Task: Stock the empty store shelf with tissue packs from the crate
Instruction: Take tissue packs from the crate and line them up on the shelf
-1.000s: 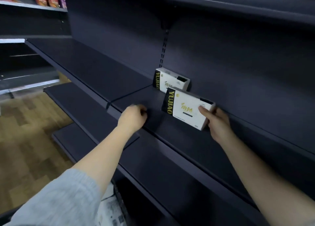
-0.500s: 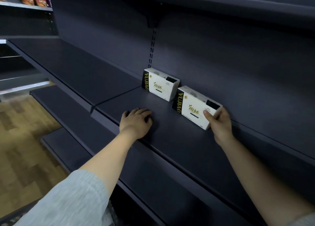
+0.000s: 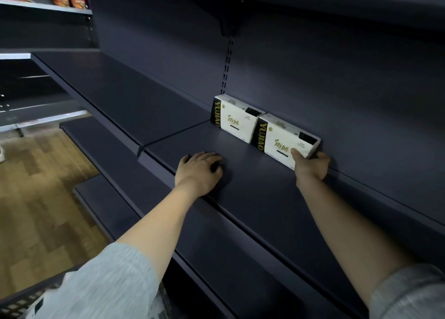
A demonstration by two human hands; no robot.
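Right hand [image 3: 310,165] grips second tissue pack [image 3: 284,141] at near right corner; pack upright at far shelf [image 3: 252,198] edge, touching first pack [image 3: 234,120]. Left hand [image 3: 199,170] flat, braced on shelf. Advise: square pack flush before release.

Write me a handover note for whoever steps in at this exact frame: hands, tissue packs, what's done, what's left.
Left hand: holds nothing, rests palm down on the shelf near its front edge.
Right hand: grips the lower right corner of the second tissue pack, not yet let go.
Packs: the first tissue pack stands at the back of the shelf; the second stands to its right, side by side and apparently touching.
Done: two packs on the shelf.
Left: release the second pack, then fill the bare shelf to the right. A crate edge shows at lower left; its contents are unclear.
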